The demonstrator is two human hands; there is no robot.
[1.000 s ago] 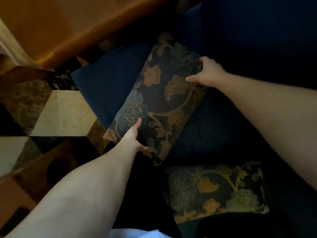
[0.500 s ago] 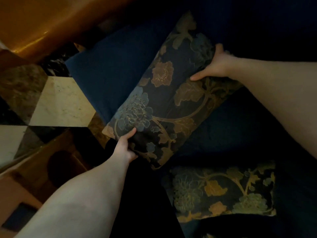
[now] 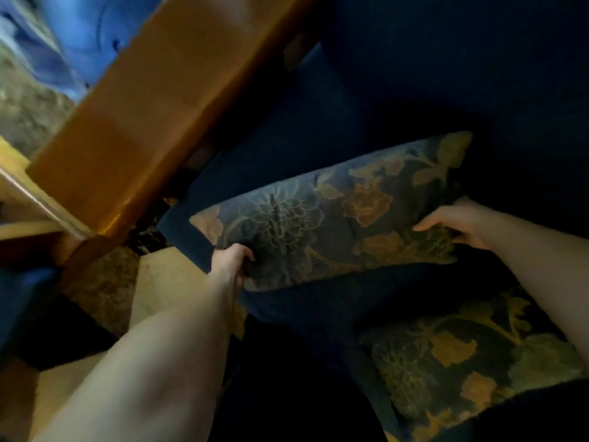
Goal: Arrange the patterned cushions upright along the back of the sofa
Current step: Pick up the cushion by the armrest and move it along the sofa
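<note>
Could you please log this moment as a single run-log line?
left hand: gripping held cushion's lower-left edge | right hand: gripping its right end | second cushion: flat on sofa, untouched

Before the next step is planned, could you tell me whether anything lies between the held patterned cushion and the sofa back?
Nothing visible does. Both hands, left hand and right hand, grip the held cushion; behind it is only dark blue sofa upholstery. The second patterned cushion lies nearer the camera, out of the way.
</note>
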